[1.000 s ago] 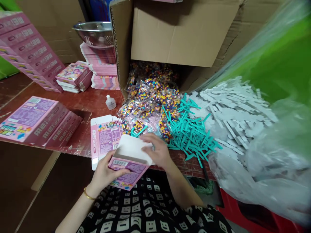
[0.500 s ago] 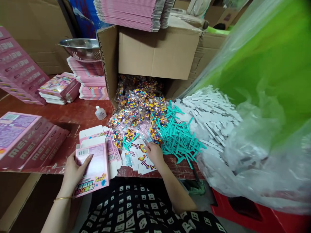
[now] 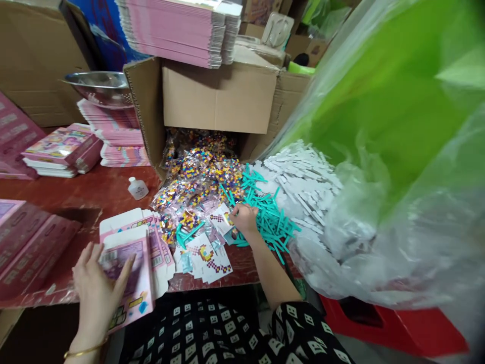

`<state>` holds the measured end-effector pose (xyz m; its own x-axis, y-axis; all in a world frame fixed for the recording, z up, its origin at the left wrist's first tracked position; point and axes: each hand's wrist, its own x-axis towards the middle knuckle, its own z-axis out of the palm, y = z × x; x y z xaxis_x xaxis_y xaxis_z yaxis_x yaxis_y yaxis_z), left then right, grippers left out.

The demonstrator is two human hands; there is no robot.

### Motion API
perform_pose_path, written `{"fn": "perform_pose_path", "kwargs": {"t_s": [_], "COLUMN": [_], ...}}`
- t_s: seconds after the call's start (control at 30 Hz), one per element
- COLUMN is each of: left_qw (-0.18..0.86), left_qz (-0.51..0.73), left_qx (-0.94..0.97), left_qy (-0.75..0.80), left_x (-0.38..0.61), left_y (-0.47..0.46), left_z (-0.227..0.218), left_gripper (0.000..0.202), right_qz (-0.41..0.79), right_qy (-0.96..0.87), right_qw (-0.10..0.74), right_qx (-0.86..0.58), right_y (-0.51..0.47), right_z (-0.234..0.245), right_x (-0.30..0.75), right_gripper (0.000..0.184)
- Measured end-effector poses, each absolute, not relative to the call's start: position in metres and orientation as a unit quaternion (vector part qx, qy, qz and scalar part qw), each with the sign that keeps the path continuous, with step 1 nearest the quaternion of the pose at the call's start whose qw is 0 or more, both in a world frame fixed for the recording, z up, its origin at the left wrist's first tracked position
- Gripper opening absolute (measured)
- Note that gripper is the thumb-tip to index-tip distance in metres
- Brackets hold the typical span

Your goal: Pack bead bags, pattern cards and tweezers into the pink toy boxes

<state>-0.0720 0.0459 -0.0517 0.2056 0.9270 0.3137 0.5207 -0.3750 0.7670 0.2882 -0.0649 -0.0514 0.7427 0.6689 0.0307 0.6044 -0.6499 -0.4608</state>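
My left hand (image 3: 96,283) is on a flat pink box (image 3: 142,263) with a white open flap, thumb across its face and fingers at its left edge. The box overhangs the table's front edge, over more flat pink boxes (image 3: 161,247). My right hand (image 3: 244,220) pinches a white printed card (image 3: 220,218), raised above the pile. Below it lie several similar cards (image 3: 208,258) with pixel patterns, beside a small light-blue packet (image 3: 186,262) and a few teal sticks (image 3: 187,235). Behind are clear bags of coloured beads (image 3: 197,172); to the right, a heap of teal tools (image 3: 273,212).
A cardboard box (image 3: 215,98) on its side holds bead bags, with pink stacks (image 3: 178,33) on top. White strips (image 3: 303,177) lie in a plastic bag at right. A small bottle (image 3: 138,188), a metal colander (image 3: 100,88) and pink boxes (image 3: 30,242) stand left.
My right hand has lifted a card off the cards and moved it up and away. My left hand's fingers have shifted on the pink box. The view has swung to the right.
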Motion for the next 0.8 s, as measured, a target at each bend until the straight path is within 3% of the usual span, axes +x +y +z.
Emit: {"fn": "perform_pose_path", "kwargs": {"t_s": [0.07,0.17,0.27,0.33,0.43,0.5,0.67,0.8], "left_qw": [0.278,0.476,0.713,0.796,0.837,0.85,0.875,0.878], "left_qz": [0.389,0.35,0.26,0.199,0.18,0.159,0.111,0.162], "left_qx": [0.763,0.724,0.555,0.444,0.348,0.296,0.156,0.083], "left_qy": [0.434,0.356,0.342,0.359,0.383,0.406,0.444,0.443], "left_x": [-0.041,0.01,0.052,0.068,0.077,0.077,0.075,0.075], "left_y": [0.031,0.007,-0.014,-0.024,-0.03,-0.029,-0.019,-0.014], "left_z": [-0.046,-0.045,-0.047,-0.046,-0.041,-0.038,-0.039,-0.044], "left_gripper": [0.072,0.078,0.074,0.063,0.052,0.046,0.025,0.026], "right_qz": [0.05,0.081,0.217,0.271,0.18,0.074,0.086,0.109], "right_qy": [-0.361,-0.376,-0.407,-0.436,-0.392,-0.321,-0.285,-0.297], "right_qw": [0.36,0.55,0.594,0.57,0.488,0.317,0.204,0.167], "right_qx": [-0.858,-0.742,-0.659,-0.642,-0.759,-0.89,-0.933,-0.934], "right_y": [-0.07,-0.086,-0.101,-0.106,-0.101,-0.092,-0.075,-0.082], "right_z": [-0.035,-0.011,-0.005,-0.011,-0.022,-0.029,-0.049,-0.044], "right_x": [0.287,0.264,0.238,0.246,0.315,0.38,0.474,0.483], "right_gripper": [0.02,0.024,0.025,0.024,0.023,0.023,0.054,0.031]}}
